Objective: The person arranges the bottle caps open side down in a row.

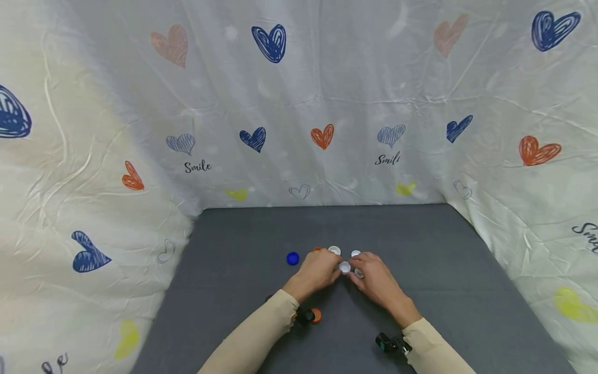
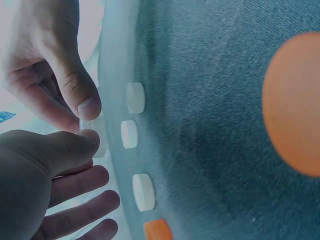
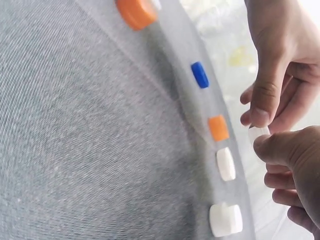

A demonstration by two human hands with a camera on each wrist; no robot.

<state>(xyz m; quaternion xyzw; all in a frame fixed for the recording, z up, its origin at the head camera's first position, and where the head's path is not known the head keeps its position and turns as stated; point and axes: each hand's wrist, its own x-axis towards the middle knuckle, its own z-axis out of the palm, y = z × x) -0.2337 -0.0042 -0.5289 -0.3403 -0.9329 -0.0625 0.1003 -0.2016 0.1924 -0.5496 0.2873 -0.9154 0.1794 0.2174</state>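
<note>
Between both hands is a small white bottle cap (image 1: 344,267), raised above the grey table. My left hand (image 1: 316,271) pinches its left side, with the thumb (image 2: 75,145) on the near face and the other fingers spread loosely. On the right side, my right hand (image 1: 376,278) pinches the same cap, its thumb (image 3: 280,142) lying across the edge. The hands partly cover the cap in both wrist views. Three more white caps stand close by: one at the back (image 1: 334,250), one beside the right fingers (image 1: 356,253) and one by the right thumb (image 1: 358,272).
Left of the hands lie a blue cap (image 1: 292,258) and an orange cap (image 1: 316,249), the latter partly behind the left hand. Another orange cap (image 1: 316,315) sits near the left wrist's camera. A heart-patterned cloth (image 1: 322,104) hangs around the grey table (image 1: 243,244).
</note>
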